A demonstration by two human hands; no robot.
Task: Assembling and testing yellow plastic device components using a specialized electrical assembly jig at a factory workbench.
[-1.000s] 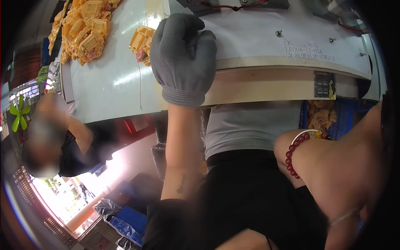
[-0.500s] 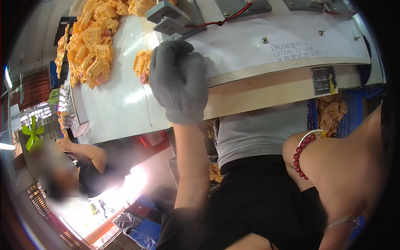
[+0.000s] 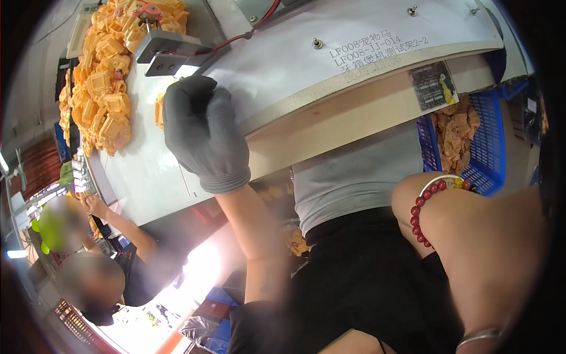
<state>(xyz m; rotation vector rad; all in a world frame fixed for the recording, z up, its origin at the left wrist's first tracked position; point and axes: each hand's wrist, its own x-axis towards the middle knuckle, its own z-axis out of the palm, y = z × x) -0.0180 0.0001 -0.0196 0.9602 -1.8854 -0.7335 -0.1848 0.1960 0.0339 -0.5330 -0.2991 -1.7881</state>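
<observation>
A yellow plastic part (image 3: 159,111) shows just left of the knuckles of the gloved left hand (image 3: 205,137), mostly hidden behind it. The visible sliver runs up and down in the view, but its long axis is not clear. The left hand is much the nearer of the 2. Its fingers are curled in, with the thumb beside the forefinger; I cannot tell whether they pinch the part or only lie against it. Far to the right, the bare right arm (image 3: 477,230) wears red beads (image 3: 415,211); the right hand's fingers do not show, so I cannot tell how they are set.

On the surface, from the left, a heap of yellow parts (image 3: 106,97) covers the back of the pale, glossy table (image 3: 132,180). A grey metal block (image 3: 162,50) with a red wire (image 3: 240,38) stands just beyond the left hand. Rightward spreads a white board (image 3: 277,76) with printed lettering and 3 small metal switches (image 3: 318,43).

In the room, a co-worker (image 3: 138,236) sits at the far left; at the right, a blue basket (image 3: 492,147) holds more yellow pieces (image 3: 455,138).
</observation>
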